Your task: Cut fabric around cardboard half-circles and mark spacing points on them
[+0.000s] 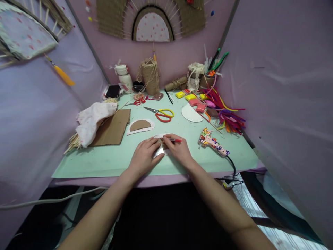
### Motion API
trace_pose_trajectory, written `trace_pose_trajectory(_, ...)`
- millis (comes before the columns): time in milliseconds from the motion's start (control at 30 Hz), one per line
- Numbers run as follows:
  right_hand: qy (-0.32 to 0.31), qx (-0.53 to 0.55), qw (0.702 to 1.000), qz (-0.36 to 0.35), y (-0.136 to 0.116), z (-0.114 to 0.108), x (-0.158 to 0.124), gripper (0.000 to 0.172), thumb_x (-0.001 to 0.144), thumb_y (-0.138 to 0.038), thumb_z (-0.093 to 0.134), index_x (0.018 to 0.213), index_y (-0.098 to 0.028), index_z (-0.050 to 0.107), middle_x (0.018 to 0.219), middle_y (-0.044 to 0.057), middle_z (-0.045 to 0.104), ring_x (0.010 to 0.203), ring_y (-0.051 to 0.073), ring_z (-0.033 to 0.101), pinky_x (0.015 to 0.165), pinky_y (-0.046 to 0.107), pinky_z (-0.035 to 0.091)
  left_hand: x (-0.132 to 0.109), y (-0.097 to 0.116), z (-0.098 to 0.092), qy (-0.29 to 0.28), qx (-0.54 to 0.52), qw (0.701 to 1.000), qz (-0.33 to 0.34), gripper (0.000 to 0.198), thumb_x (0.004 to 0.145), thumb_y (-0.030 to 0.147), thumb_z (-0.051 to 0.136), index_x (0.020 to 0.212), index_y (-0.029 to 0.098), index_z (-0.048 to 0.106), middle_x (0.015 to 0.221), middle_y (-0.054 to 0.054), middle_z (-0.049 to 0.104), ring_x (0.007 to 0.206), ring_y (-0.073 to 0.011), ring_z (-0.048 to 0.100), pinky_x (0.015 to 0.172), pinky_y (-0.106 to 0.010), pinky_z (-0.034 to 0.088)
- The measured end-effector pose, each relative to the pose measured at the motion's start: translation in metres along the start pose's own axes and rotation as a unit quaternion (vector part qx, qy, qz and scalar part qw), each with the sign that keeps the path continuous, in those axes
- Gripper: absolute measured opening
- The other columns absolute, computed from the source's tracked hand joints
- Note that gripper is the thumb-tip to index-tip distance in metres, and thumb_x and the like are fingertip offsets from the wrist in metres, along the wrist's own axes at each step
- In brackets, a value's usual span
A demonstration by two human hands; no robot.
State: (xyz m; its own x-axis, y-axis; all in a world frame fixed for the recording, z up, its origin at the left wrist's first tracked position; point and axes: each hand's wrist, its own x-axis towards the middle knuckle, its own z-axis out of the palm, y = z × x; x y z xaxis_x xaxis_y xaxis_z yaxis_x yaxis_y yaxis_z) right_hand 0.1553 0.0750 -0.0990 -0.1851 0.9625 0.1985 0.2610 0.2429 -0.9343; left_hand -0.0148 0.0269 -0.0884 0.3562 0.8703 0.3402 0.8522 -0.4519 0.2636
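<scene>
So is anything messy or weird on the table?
Nothing looks spilled. The pipe cleaners look messiest, fanned out every which way on the table's right side. The cloth looks odd too, crumpled over the sticks.

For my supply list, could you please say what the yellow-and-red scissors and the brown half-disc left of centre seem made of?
Scissors: blades probably metal, greyish and smooth; handles likely plastic, evenly coloured. Brown half-disc: probably cardboard, matt and flat.
</scene>
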Motion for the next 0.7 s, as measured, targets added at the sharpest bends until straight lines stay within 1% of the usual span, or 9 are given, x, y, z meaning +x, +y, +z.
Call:
trace_pose_trajectory(233, -0.014, -0.009, 1.0, -0.006, -0.003, -0.004, -0.002, 0.02, 0.089, -0.035, 0.054, 0.086, -0.023, 0.07, 0.085, 0.0, 0.075, 0.078, 0.017, 0.068, 0.073, 0.026, 0.05, 0.0, -0.001, 0.0, 0.0, -0.002, 1.0, -0.002, 0.036, 0.089, 0.036, 0.061, 0.12, 0.018, 0.063, 0.132, -0.012, 0.062, 0.128, -0.0287, 0.052, 0.107, -0.047, 0.042)
trace_pose_trajectory(400, -0.018, -0.045, 0.999, -0.01, -0.006, -0.007, -0.006, 0.02, 0.088, -0.029, 0.051, 0.082, -0.022, 0.069, 0.079, 0.0, 0.073, 0.072, 0.015, 0.065, 0.068, 0.024, 0.046, -0.001, -0.001, 0.001, 0.001, -0.009, 1.0, -0.007, 0.035, 0.088, 0.035, 0.062, 0.119, 0.018, 0.064, 0.132, -0.012, 0.062, 0.129, -0.0288, 0.052, 0.108, -0.048, 0.041)
trace_pose_trajectory(600, -0.008, -0.076, 0.997, -0.019, -0.01, -0.009, -0.02, 0.021, 0.087, -0.03, 0.052, 0.079, -0.021, 0.069, 0.074, 0.0, 0.071, 0.067, 0.016, 0.063, 0.065, 0.024, 0.044, -0.001, -0.002, 0.002, 0.007, -0.014, 1.0, -0.009, 0.035, 0.087, 0.035, 0.063, 0.118, 0.019, 0.064, 0.133, -0.012, 0.061, 0.129, -0.0284, 0.052, 0.108, -0.048, 0.042)
trace_pose_trajectory(700, -0.014, -0.09, 0.996, -0.026, -0.014, -0.011, -0.028, 0.023, 0.088, -0.031, 0.051, 0.079, -0.021, 0.07, 0.074, 0.001, 0.072, 0.068, 0.016, 0.063, 0.065, 0.025, 0.044, -0.002, -0.002, 0.002, 0.009, -0.013, 1.0, -0.005, 0.034, 0.088, 0.036, 0.062, 0.116, 0.018, 0.064, 0.133, -0.012, 0.061, 0.129, -0.0282, 0.052, 0.107, -0.047, 0.043)
